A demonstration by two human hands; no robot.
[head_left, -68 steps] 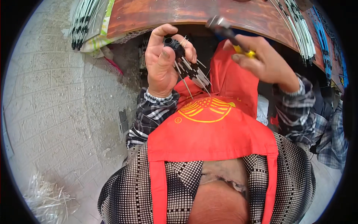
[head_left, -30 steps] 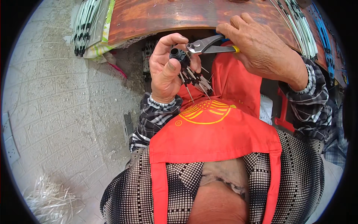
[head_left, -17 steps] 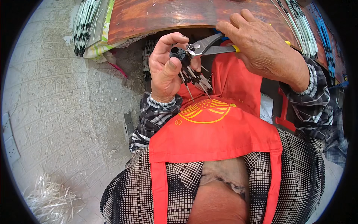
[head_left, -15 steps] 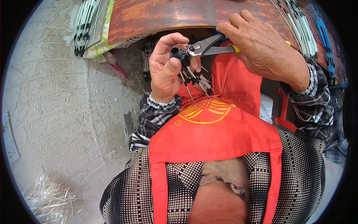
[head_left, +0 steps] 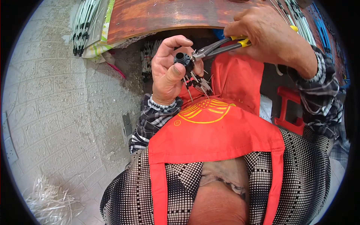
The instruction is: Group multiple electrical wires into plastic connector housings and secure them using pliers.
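Observation:
My left hand (head_left: 168, 73) is closed around a black round plastic hub (head_left: 181, 57) with a hollow top. Thin pale ribs with black joints (head_left: 195, 83) hang from the hub toward my lap. My right hand (head_left: 262, 35) grips a pair of pliers (head_left: 217, 47) with grey jaws and yellow-and-dark handles. The tips of the pliers meet the hub's right side, close to my left fingers. Whether the jaws pinch a wire there is too small to tell.
A brown wooden table (head_left: 161, 15) lies just beyond my hands. Bundles of pale ribs with black joints (head_left: 83, 28) rest at its left, with blue ones (head_left: 324, 32) at far right. A red plastic frame (head_left: 288, 108) stands right of my red apron (head_left: 213, 138). White strips (head_left: 52, 202) are heaped on the floor.
My right hand has moved slightly right and turned, tilting the pliers so their handles show more. The jaw tips stay beside the hub. My left hand keeps its hold, nearly still.

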